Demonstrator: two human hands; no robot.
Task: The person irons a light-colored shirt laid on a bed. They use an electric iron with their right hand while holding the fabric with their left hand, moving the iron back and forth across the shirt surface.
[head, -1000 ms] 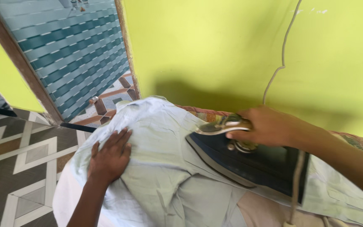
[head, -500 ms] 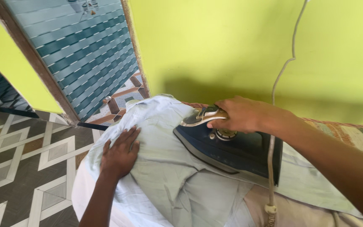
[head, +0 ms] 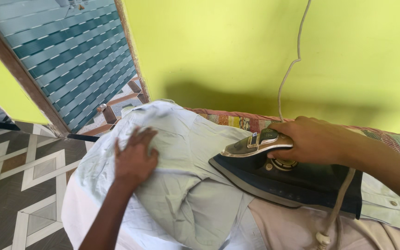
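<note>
A pale grey-green shirt [head: 181, 185] lies spread over a padded ironing surface. My left hand [head: 134, 157] presses flat on the shirt's left part, fingers apart, holding the cloth down. My right hand [head: 313, 139] grips the handle of a dark blue electric iron [head: 278, 178], whose soleplate rests on the shirt with its tip pointing left. The iron's whitish cord [head: 336, 210] hangs from its rear and another stretch runs up the wall.
A colourful patterned cloth [head: 241, 121] covers the surface under the shirt, against a yellow-green wall [head: 237, 51]. At left are a doorway with a brown frame [head: 15, 69], a teal slatted shutter [head: 70, 60] and a patterned tile floor [head: 19, 185].
The iron and my right hand slid left across the shirt, then back to the right. My left hand stayed pressed on the shirt's left part, shifting slightly up.
</note>
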